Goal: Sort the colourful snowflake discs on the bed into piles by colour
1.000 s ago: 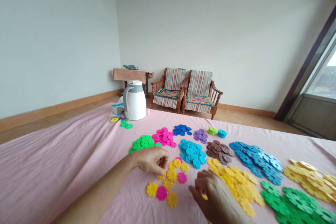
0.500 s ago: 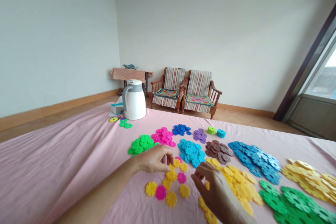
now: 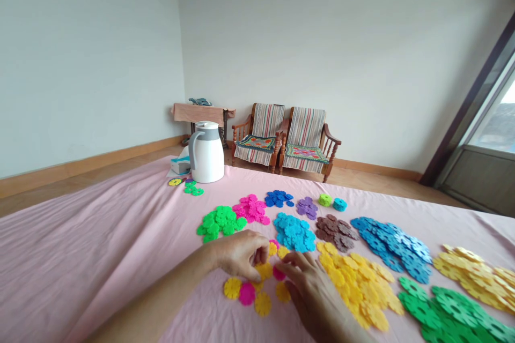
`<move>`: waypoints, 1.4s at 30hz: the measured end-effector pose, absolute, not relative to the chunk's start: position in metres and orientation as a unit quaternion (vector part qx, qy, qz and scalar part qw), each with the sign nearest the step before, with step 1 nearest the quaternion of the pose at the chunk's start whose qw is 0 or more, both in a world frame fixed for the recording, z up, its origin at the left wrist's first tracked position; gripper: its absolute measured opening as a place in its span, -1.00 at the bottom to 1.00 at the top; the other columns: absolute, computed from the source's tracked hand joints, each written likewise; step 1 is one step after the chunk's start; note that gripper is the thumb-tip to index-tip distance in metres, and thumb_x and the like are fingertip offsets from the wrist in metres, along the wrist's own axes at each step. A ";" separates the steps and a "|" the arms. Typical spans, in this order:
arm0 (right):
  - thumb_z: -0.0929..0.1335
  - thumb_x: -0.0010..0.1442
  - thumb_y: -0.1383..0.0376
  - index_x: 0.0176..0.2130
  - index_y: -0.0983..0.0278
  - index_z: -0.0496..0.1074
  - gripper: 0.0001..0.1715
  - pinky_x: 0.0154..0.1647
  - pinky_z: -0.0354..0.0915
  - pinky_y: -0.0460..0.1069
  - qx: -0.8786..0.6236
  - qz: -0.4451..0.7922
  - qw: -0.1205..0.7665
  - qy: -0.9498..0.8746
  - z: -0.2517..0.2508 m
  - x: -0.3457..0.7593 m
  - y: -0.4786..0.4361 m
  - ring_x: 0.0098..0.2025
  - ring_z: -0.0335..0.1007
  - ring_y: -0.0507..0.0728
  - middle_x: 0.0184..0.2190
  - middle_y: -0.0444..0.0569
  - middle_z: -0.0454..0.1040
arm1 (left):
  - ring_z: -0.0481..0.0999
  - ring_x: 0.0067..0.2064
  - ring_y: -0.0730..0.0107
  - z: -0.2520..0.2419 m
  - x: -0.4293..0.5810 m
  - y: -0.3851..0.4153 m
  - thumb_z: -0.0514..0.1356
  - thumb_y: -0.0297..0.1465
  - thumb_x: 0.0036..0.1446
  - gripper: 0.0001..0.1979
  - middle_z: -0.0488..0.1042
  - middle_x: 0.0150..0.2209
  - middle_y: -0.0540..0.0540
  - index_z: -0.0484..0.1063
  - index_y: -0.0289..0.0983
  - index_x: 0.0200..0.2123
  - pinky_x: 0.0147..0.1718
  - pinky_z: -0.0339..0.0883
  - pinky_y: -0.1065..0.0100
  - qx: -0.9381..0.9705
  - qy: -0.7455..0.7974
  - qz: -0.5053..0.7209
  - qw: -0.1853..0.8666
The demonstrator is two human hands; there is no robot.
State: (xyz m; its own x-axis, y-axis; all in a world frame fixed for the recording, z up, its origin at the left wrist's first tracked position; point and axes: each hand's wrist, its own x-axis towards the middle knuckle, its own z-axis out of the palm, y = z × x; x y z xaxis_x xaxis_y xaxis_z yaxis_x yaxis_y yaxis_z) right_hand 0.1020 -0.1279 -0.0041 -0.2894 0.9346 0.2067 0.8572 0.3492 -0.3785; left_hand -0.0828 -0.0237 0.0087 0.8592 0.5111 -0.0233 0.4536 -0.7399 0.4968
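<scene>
Several yellow discs (image 3: 263, 304) and a few pink discs (image 3: 247, 293) lie loosely spread on the pink cloth (image 3: 161, 246). My left hand (image 3: 241, 253) is over the upper left of this spread, fingers curled with a gap to the thumb, its tips by a yellow disc. Across from it, my right hand (image 3: 308, 284) reaches over the right side, fingers apart and bent, tips at a pink disc (image 3: 278, 273). Nothing shows held in either hand. A large yellow pile (image 3: 362, 286) lies right of my right hand.
Beyond the hands lie light blue (image 3: 294, 233), bright green (image 3: 220, 222), pink (image 3: 251, 209) and brown (image 3: 336, 232) piles. Blue (image 3: 392, 246) and dark green (image 3: 454, 313) piles are at the right. A white jug (image 3: 209, 155) stands at the far left edge; two chairs (image 3: 306, 142) are behind.
My right hand has moved left and slightly up, off the yellow pile's edge and over the spread discs. My left hand has shifted slightly down and right.
</scene>
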 end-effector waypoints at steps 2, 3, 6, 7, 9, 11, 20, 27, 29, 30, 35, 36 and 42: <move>0.23 0.14 0.46 -0.10 0.05 0.44 -0.57 -0.15 0.24 0.02 -0.572 0.077 0.200 -0.791 -0.009 0.103 -0.126 -0.13 0.29 0.16 -0.16 -0.05 0.43 | 0.32 -0.50 0.51 0.007 -0.083 -0.024 0.30 -0.50 -0.26 -0.74 0.34 -0.51 0.09 0.33 -0.25 -0.41 -0.57 0.10 0.51 0.929 0.260 0.057 0.257; 0.23 0.13 0.47 -0.10 0.05 0.44 -0.56 -0.15 0.24 0.02 -0.573 0.069 0.203 -0.791 -0.011 0.104 -0.126 -0.13 0.29 0.16 -0.16 -0.05 0.43 | 0.32 -0.51 0.51 0.007 -0.083 -0.025 0.29 -0.50 -0.26 -0.74 0.34 -0.52 0.10 0.33 -0.25 -0.41 -0.58 0.10 0.52 0.928 0.260 0.059 0.260; 0.23 0.13 0.47 -0.09 0.10 0.44 -0.58 -0.14 0.24 0.02 -0.577 0.063 0.220 -0.784 -0.018 0.107 -0.122 -0.14 0.31 0.16 -0.16 -0.02 0.43 | 0.32 -0.52 0.53 0.008 -0.081 -0.028 0.27 -0.53 -0.27 -0.73 0.33 -0.52 0.10 0.35 -0.26 -0.40 -0.58 0.12 0.54 0.922 0.254 0.067 0.283; 0.23 0.13 0.47 -0.09 0.13 0.44 -0.59 -0.15 0.25 0.02 -0.581 0.066 0.230 -0.778 -0.020 0.108 -0.121 -0.15 0.31 0.16 -0.17 0.00 0.43 | 0.32 -0.51 0.53 0.009 -0.080 -0.029 0.27 -0.53 -0.25 -0.74 0.34 -0.51 0.09 0.37 -0.26 -0.39 -0.58 0.14 0.54 0.917 0.250 0.064 0.303; 0.20 0.15 0.47 -0.10 0.19 0.44 -0.61 -0.14 0.26 0.03 -0.586 0.074 0.254 -0.765 -0.021 0.110 -0.120 -0.16 0.32 0.16 -0.20 0.04 0.43 | 0.35 -0.50 0.53 0.012 -0.079 -0.031 0.28 -0.49 -0.20 -0.77 0.37 -0.51 0.08 0.41 -0.27 -0.36 -0.56 0.18 0.54 0.904 0.239 0.062 0.348; 0.18 0.18 0.45 -0.11 0.22 0.45 -0.63 -0.15 0.26 0.03 -0.576 0.084 0.282 -0.763 -0.021 0.111 -0.120 -0.17 0.33 0.16 -0.23 0.04 0.44 | 0.37 -0.46 0.52 0.014 -0.078 -0.032 0.25 -0.44 -0.09 -0.82 0.41 -0.47 0.04 0.43 -0.28 -0.32 -0.52 0.21 0.54 0.896 0.236 0.089 0.365; 0.18 0.21 0.40 -0.01 0.16 0.39 -0.59 -0.06 0.23 -0.01 -0.442 0.134 0.244 -0.853 -0.009 0.089 -0.128 -0.07 0.32 0.11 -0.08 -0.02 0.46 | 0.36 -0.45 0.50 0.005 -0.084 -0.016 0.12 -0.55 -0.08 -0.87 0.42 -0.47 0.02 0.42 -0.32 -0.40 -0.51 0.16 0.52 0.899 0.302 0.156 0.276; 0.35 0.02 0.25 0.06 0.11 0.31 -0.44 0.10 0.09 0.05 -0.440 0.141 0.187 -0.867 -0.018 0.077 -0.123 0.06 0.22 0.18 0.04 -0.08 0.39 | 0.38 -0.44 0.48 0.000 -0.082 -0.016 0.10 -0.58 -0.11 -0.85 0.46 -0.46 0.01 0.43 -0.31 -0.44 -0.49 0.16 0.51 0.907 0.305 0.149 0.249; 0.33 0.03 0.25 -0.06 0.09 0.39 -0.58 0.04 0.12 0.05 -0.460 0.128 0.204 -0.855 -0.020 0.075 -0.123 -0.02 0.26 0.16 -0.07 -0.10 0.45 | 0.38 -0.44 0.48 0.001 -0.082 -0.016 0.10 -0.57 -0.11 -0.85 0.46 -0.46 0.01 0.42 -0.31 -0.43 -0.50 0.15 0.52 0.906 0.307 0.150 0.248; 0.32 0.04 0.25 -0.12 0.10 0.42 -0.66 0.01 0.12 0.04 -0.469 0.120 0.205 -0.851 -0.021 0.074 -0.124 -0.05 0.27 0.16 -0.12 -0.10 0.46 | 0.38 -0.44 0.48 0.001 -0.082 -0.016 0.10 -0.57 -0.11 -0.86 0.45 -0.46 0.01 0.42 -0.31 -0.43 -0.50 0.15 0.52 0.906 0.308 0.151 0.249; 0.31 -0.03 0.32 -0.34 0.19 0.42 -0.83 -0.13 0.15 0.03 -0.496 0.089 0.177 -0.846 -0.016 0.076 -0.128 -0.18 0.29 0.14 -0.27 -0.07 0.45 | 0.39 -0.44 0.48 0.000 -0.082 -0.015 0.11 -0.57 -0.11 -0.85 0.45 -0.46 0.01 0.42 -0.31 -0.42 -0.49 0.16 0.52 0.903 0.310 0.153 0.257; 0.30 -0.06 0.36 -0.37 0.20 0.42 -0.83 -0.16 0.15 0.02 -0.501 0.083 0.173 -0.844 -0.014 0.078 -0.129 -0.20 0.29 0.13 -0.30 -0.07 0.45 | 0.39 -0.44 0.48 -0.001 -0.082 -0.015 0.11 -0.57 -0.11 -0.85 0.45 -0.46 0.01 0.42 -0.31 -0.42 -0.49 0.16 0.52 0.902 0.311 0.153 0.258; 0.28 -0.12 0.43 -0.55 0.25 0.34 -0.91 -0.28 0.12 0.03 -0.559 0.045 0.175 -0.809 -0.011 0.104 -0.133 -0.36 0.27 0.11 -0.50 -0.07 0.41 | 0.37 -0.47 0.49 -0.002 -0.083 -0.014 0.13 -0.55 -0.09 -0.87 0.42 -0.51 0.03 0.44 -0.31 -0.42 -0.53 0.13 0.53 0.904 0.309 0.144 0.259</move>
